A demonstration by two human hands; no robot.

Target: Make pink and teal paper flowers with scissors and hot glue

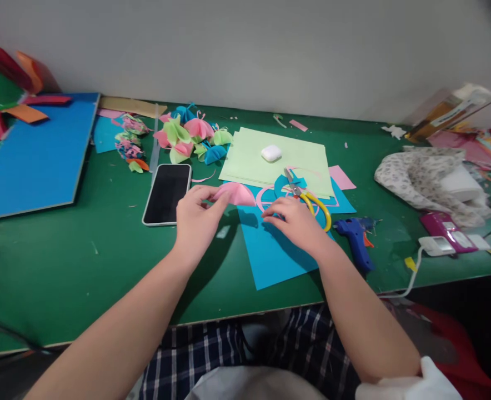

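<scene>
Between the thumb and fingers of my left hand point(200, 215) is a folded piece of pink paper point(240, 194), rounded along its top. My right hand point(293, 221) hovers just right of it, empty, with its fingers apart and slightly bent. Beneath the right hand lie sheets of blue paper point(274, 264). Yellow-handled scissors point(325, 214) rest just beyond that hand, partly hidden by it, among pink and blue paper offcuts point(265, 194). Light green sheets point(241, 153) lie behind, with a small white case point(271, 153) on top.
A phone point(166, 194) lies left of my left hand, with folded paper shapes point(189, 133) behind it. A blue glue gun point(357, 239) is to the right, near a purple power strip point(447, 230) and patterned cloth point(412, 175). A blue board point(41, 161) occupies the left.
</scene>
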